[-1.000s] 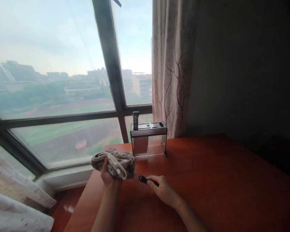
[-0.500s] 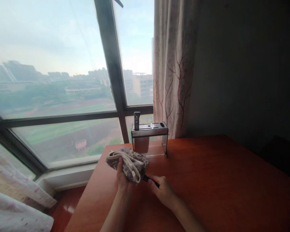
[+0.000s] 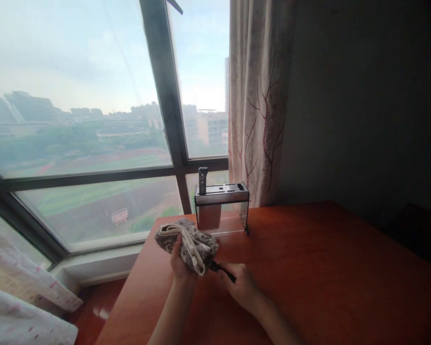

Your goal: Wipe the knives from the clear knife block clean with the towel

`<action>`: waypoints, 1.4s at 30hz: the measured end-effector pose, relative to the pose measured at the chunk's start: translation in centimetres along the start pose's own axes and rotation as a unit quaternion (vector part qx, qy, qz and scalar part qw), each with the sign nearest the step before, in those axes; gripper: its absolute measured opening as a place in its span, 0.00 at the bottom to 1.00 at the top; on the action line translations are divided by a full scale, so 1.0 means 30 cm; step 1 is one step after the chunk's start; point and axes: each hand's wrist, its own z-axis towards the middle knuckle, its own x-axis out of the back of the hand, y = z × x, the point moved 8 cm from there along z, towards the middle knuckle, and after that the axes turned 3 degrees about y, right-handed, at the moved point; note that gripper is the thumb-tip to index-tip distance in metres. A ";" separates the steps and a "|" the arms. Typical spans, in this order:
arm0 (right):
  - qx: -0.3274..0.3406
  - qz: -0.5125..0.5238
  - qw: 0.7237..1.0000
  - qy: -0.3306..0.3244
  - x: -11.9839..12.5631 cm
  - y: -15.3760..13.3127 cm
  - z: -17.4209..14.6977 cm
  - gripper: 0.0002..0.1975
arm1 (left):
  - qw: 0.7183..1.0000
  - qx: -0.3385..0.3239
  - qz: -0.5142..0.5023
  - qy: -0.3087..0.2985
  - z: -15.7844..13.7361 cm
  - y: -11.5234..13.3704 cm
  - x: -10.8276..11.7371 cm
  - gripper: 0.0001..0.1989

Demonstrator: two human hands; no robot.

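My left hand (image 3: pixel 181 262) grips a folded grey-brown and cream towel (image 3: pixel 203 242), its thumb pressed on top. My right hand (image 3: pixel 242 282) is closed around the black handle of a knife (image 3: pixel 227 273). The knife's front end runs into the towel, so its blade is hidden. Both hands are held above the table, close together. Just behind the towel stands a clear-sided knife block (image 3: pixel 222 191) with a slotted top. One dark knife handle (image 3: pixel 203 180) sticks up from the block's left end, and a broad blade shows through the clear side.
The reddish-brown wooden table (image 3: pixel 309 268) extends to the right. Its left edge lies near my left forearm. Beyond it are a large window (image 3: pixel 93 143), a curtain (image 3: pixel 258 105) and a dark wall. Another curtain (image 3: pixel 25 311) hangs at the lower left.
The towel and my left hand have shifted slightly left and down. A little more of the knife's black handle end shows between the towel and my right hand. The block stays put.
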 end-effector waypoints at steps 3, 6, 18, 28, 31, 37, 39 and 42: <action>0.014 0.001 1.000 -0.020 -0.004 -0.015 -0.003 0.14 | 0.998 -0.053 -0.007 0.023 0.028 0.079 0.023 0.09; 0.020 0.013 0.999 -0.024 -0.008 -0.029 -0.008 0.14 | 0.998 -0.059 -0.026 0.014 0.047 0.117 0.035 0.11; -0.014 0.029 0.999 -0.016 -0.039 0.016 -0.021 0.15 | 0.998 -0.013 -0.062 0.011 0.020 -0.005 0.034 0.14; 0.045 -0.053 0.991 0.113 0.031 0.037 -0.024 0.11 | 0.999 0.041 0.026 -0.016 -0.037 -0.076 -0.024 0.12; 0.054 -0.054 0.988 0.135 0.049 0.042 -0.023 0.10 | 0.996 0.031 0.075 -0.034 -0.048 -0.093 -0.030 0.17; 0.089 -0.054 0.985 0.140 0.061 0.012 -0.021 0.10 | 0.977 -0.042 0.195 -0.075 -0.063 -0.030 -0.064 0.23; 0.098 -0.055 0.985 0.128 0.058 0.000 -0.020 0.11 | 0.974 -0.060 0.205 -0.074 -0.065 -0.002 -0.067 0.21; 0.100 -0.071 0.985 0.124 0.067 -0.007 -0.020 0.12 | 0.976 -0.082 0.193 -0.064 -0.054 0.032 -0.061 0.19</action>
